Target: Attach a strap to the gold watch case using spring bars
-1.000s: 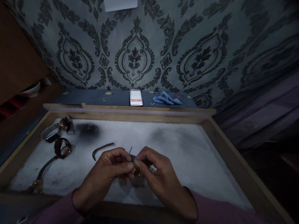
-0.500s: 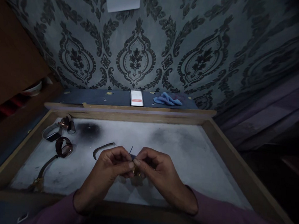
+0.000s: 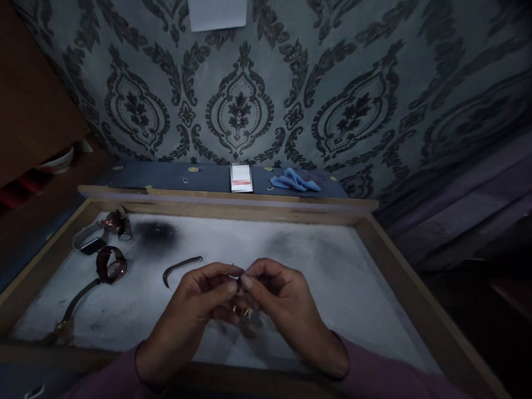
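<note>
My left hand (image 3: 202,301) and my right hand (image 3: 280,302) meet over the tray, thumbs and fingertips pinched together. Between them is a small gold-coloured watch (image 3: 241,311), mostly covered by the fingers. At the pinch a small dark piece shows, too hidden to name. Just beyond my left hand a curved dark watch strap (image 3: 182,267) lies loose on the white surface.
The wooden-rimmed tray (image 3: 248,202) has a white bottom. At its left lie a brown watch (image 3: 111,265), a silver watch (image 3: 89,239), another watch (image 3: 121,223) and a gold watch (image 3: 64,329). Behind the rim rest a blue cloth (image 3: 294,180) and a blurred card (image 3: 241,178).
The fingertips have shifted slightly on the watch, and its gold part now hangs lower beneath them. The thin dark piece above the fingers shows less. The view has moved a little.
</note>
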The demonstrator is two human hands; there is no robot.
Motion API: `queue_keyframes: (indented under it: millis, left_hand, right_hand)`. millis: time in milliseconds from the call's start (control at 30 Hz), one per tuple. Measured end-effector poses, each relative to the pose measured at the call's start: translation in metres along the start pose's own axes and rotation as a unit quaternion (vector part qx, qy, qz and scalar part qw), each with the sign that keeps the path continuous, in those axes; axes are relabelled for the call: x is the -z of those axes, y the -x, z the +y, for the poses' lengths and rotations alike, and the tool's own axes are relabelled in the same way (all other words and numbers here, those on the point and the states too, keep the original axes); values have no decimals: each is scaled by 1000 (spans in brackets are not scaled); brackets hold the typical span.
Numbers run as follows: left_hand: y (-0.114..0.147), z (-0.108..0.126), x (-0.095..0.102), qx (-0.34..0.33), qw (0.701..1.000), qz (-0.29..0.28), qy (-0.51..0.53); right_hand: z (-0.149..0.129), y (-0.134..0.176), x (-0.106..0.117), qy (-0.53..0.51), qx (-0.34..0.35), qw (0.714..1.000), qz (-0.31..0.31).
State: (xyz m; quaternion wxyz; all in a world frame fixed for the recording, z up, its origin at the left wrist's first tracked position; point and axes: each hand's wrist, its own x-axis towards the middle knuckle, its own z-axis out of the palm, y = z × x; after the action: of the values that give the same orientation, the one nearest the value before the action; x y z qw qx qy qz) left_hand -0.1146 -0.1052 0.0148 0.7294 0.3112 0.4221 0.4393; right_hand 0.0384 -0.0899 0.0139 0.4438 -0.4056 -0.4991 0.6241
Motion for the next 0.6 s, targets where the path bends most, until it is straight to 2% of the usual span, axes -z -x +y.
queue_keyframes:
  millis: [167, 600]
  left_hand:
    - [2, -1, -3, 2, 999, 7, 37]
    - [2, -5, -4, -21, 999, 47, 10]
  right_hand:
    - [-1, -3, 2, -30, -11, 999, 7]
    - [-2, -1, 0, -17, -16, 1000, 4]
